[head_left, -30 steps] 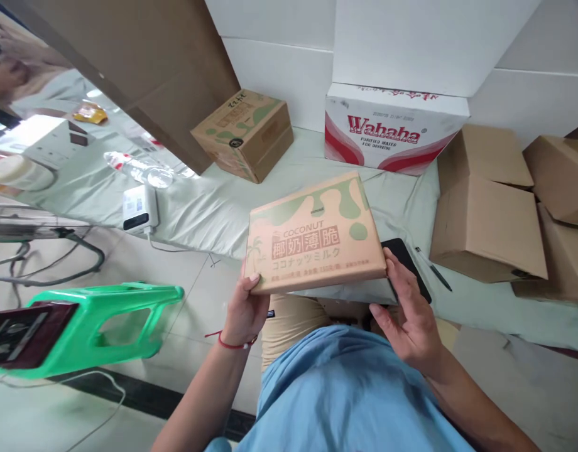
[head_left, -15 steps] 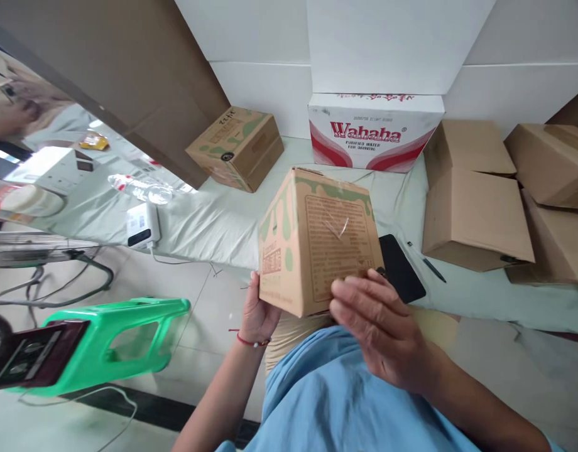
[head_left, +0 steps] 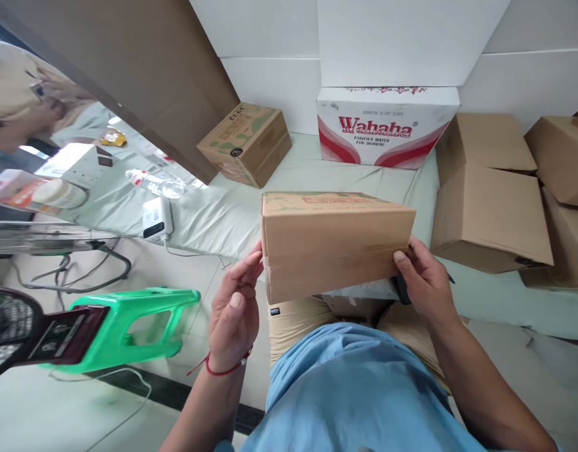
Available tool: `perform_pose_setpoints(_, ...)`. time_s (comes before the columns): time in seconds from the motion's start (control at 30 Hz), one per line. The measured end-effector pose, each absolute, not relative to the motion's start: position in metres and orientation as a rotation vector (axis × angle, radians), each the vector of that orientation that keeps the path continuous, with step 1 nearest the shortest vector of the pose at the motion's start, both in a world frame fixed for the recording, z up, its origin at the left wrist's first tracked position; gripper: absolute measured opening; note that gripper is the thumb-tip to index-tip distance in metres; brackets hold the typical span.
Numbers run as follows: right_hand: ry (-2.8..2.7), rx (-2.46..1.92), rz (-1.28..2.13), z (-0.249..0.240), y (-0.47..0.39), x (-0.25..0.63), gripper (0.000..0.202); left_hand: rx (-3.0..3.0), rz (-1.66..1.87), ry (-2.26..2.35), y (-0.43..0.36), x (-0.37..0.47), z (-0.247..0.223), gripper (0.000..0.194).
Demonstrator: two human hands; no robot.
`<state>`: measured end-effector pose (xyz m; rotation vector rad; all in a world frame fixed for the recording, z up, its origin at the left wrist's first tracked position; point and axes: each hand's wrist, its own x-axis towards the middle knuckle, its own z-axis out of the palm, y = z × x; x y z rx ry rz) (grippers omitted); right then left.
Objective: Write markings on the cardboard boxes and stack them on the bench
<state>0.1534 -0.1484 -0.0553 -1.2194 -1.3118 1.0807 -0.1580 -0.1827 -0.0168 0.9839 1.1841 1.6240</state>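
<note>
A brown cardboard box (head_left: 338,251) with green print on its upper face is held up in front of my body, its plain long side facing me. My right hand (head_left: 423,276) grips its right end, thumb on the near side and fingers around behind. At the other end, my left hand (head_left: 235,301) presses its fingertips to the box's left side, thumb free, helping hold it between both hands. A red string bracelet (head_left: 223,370) circles my left wrist. Behind the right hand, a dark flat object (head_left: 401,290) is mostly hidden.
Against the wall stand a similar printed box (head_left: 246,144) and a white-and-red Wahaha carton (head_left: 386,129). Several plain cardboard boxes (head_left: 491,213) fill the right side. Left are a clear bottle (head_left: 159,184), a white device (head_left: 157,218), a green stool (head_left: 95,329) and a fan (head_left: 10,329).
The box has been turned, so its plain side faces me instead of the printed text panel. My right hand moved to its right end; my left hand shifted up its left side.
</note>
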Motion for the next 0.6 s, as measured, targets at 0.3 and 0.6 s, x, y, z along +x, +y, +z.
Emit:
perform_pose_setpoints(0.3, -0.936, -1.257, 1.078, -0.071, -0.134, 0.170, 0.040, 1.686, 1.454, 1.241, -0.199, -0.119, 0.014, 0.066)
perform_pose_setpoints(0.6, -0.764, -1.350, 1.229, -0.090, -0.139, 0.201, 0.044, 2.496, 1.435, 1.205, -0.196, -0.087, 0.001, 0.059)
